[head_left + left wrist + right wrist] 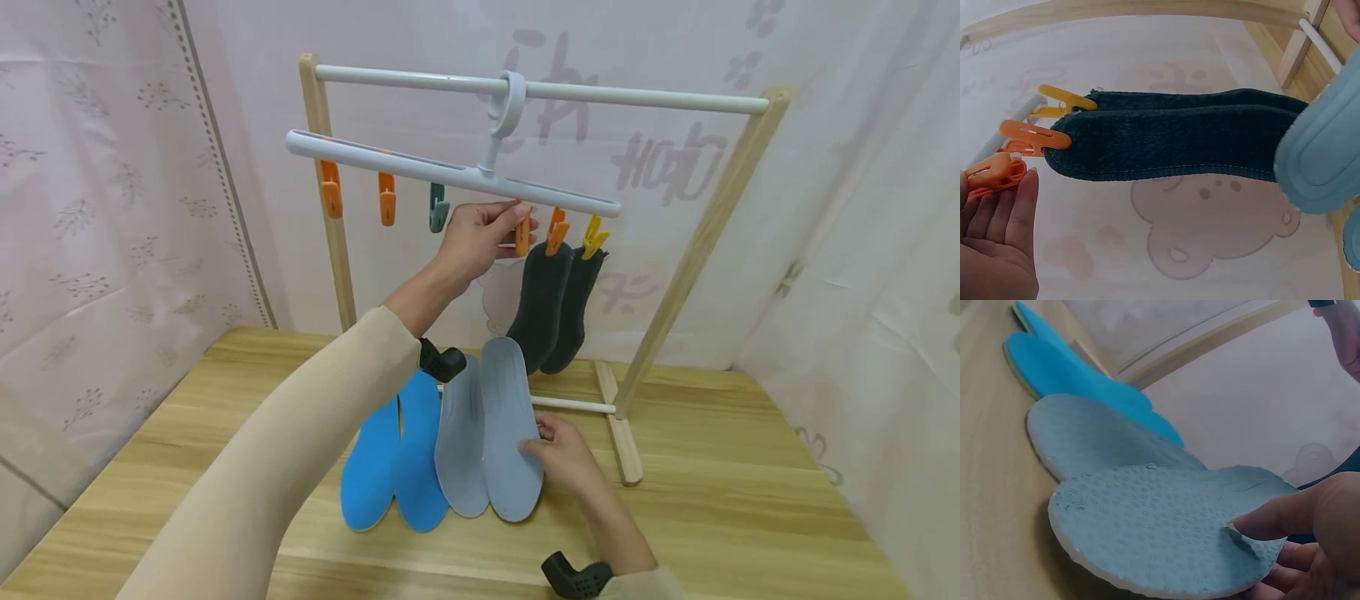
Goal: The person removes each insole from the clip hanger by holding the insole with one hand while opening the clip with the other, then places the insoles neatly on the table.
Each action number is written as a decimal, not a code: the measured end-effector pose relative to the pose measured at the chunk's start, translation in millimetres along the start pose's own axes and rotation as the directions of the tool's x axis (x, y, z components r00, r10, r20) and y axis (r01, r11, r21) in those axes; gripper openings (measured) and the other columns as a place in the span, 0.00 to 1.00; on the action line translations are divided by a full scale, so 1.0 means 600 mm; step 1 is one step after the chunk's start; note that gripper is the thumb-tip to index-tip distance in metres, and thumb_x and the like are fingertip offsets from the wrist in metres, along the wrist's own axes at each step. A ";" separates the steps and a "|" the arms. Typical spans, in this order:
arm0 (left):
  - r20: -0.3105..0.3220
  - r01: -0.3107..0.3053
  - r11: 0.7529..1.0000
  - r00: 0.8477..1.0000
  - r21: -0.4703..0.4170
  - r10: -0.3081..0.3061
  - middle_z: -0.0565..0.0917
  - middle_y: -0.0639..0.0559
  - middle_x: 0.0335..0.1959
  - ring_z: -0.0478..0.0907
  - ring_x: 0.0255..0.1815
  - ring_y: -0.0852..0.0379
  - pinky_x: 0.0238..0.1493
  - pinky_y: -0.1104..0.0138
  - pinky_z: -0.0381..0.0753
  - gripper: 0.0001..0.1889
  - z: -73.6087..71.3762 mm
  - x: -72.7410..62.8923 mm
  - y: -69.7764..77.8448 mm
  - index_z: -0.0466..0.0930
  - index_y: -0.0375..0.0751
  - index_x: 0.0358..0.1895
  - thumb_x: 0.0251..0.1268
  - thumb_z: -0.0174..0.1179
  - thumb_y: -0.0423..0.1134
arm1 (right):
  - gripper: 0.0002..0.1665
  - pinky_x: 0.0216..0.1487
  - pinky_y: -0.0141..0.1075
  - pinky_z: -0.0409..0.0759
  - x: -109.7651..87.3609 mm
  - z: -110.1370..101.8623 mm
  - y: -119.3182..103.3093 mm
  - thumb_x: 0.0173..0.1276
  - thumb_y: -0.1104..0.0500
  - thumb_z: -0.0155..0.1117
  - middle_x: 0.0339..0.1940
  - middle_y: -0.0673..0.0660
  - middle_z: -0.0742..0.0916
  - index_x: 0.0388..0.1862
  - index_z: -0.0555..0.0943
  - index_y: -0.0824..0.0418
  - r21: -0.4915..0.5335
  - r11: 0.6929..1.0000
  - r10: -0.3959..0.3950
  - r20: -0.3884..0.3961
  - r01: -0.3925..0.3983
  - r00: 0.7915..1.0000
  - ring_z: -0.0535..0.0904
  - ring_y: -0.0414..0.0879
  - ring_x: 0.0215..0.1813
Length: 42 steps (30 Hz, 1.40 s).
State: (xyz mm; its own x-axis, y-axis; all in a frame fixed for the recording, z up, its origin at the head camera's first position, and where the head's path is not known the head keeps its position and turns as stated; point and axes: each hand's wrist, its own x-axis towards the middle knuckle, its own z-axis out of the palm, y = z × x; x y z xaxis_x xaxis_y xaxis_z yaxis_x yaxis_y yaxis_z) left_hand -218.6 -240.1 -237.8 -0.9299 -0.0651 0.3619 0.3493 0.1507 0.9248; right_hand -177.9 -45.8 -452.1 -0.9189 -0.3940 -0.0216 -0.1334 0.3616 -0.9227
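Observation:
My left hand (pixel 480 237) pinches an orange clothespin (pixel 522 233) that hangs under the pale clip hanger (pixel 450 172). Below, my right hand (pixel 564 454) holds a grey insole (pixel 512 433) by its right edge, thumb on the top face and fingers beneath, as the right wrist view shows. Its heel end is raised toward the rack. A second grey insole (pixel 461 450) lies just left of it. Two dark insoles (pixel 1166 144) hang from the hanger, one in an orange clip (pixel 1032 137), the other in a yellow clip (pixel 1060 100).
Two blue insoles (pixel 420 467) lie left of the grey pair on the wooden table (pixel 742 492). Two orange clips (pixel 387 200) and a green clip (pixel 438 208) hang at the hanger's left. The hanger hooks over the white rail (pixel 645 97) of a wooden-legged rack (pixel 697 258).

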 end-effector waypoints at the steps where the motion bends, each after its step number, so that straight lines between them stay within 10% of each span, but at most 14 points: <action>1: 0.000 -0.004 1.000 1.000 0.000 0.004 0.86 0.36 0.55 0.87 0.54 0.50 0.57 0.61 0.87 0.20 0.000 0.000 0.000 0.82 0.35 0.60 0.77 0.55 0.45 | 0.27 0.53 0.48 0.87 0.001 0.001 0.002 0.67 0.70 0.62 0.55 0.70 0.87 0.65 0.75 0.73 0.002 1.000 0.002 0.002 -0.002 1.000 0.85 0.57 0.56; 20: 0.002 -0.008 1.000 1.000 -0.013 0.008 0.85 0.35 0.55 0.87 0.54 0.51 0.57 0.62 0.87 0.20 0.010 0.001 0.000 0.82 0.34 0.60 0.77 0.56 0.45 | 0.25 0.52 0.47 0.87 0.005 0.004 0.028 0.67 0.68 0.65 0.52 0.69 0.88 0.61 0.77 0.76 -0.143 0.990 0.012 -0.018 -0.015 1.000 0.86 0.58 0.54; 29: 0.009 0.006 1.000 1.000 -0.007 -0.006 0.85 0.37 0.56 0.87 0.55 0.52 0.57 0.63 0.86 0.21 0.014 0.000 0.002 0.81 0.35 0.61 0.77 0.55 0.46 | 0.19 0.25 0.33 0.73 -0.006 0.009 0.020 0.64 0.58 0.73 0.24 0.51 0.84 0.51 0.85 0.66 -0.487 0.873 -0.075 -0.102 0.016 0.992 0.76 0.41 0.26; 36: 0.008 0.000 1.000 1.000 -0.009 0.000 0.85 0.37 0.56 0.87 0.55 0.51 0.57 0.62 0.86 0.21 0.012 -0.002 0.003 0.81 0.35 0.60 0.77 0.55 0.46 | 0.22 0.20 0.34 0.69 -0.010 0.012 0.015 0.62 0.50 0.75 0.27 0.51 0.85 0.48 0.87 0.63 -0.637 0.770 -0.141 -0.156 0.009 0.978 0.77 0.41 0.26; 42: 0.018 0.007 1.000 1.000 -0.024 -0.006 0.85 0.36 0.56 0.87 0.55 0.52 0.57 0.63 0.87 0.21 0.019 -0.001 0.003 0.82 0.34 0.60 0.77 0.55 0.47 | 0.28 0.29 0.41 0.81 0.006 -0.009 0.006 0.64 0.49 0.73 0.41 0.58 0.90 0.58 0.83 0.65 -0.572 0.820 -0.197 -0.241 0.025 0.950 0.86 0.49 0.36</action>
State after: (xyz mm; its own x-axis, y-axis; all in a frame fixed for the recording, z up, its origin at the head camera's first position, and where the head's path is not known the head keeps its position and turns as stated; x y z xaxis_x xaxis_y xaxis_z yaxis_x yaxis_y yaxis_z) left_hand -219.0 -228.9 -237.8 -0.9340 -0.0485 0.3540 0.3458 0.1269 0.9297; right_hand -184.0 -41.4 -453.5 -0.9364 -0.2420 0.2542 -0.3448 0.7697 -0.5373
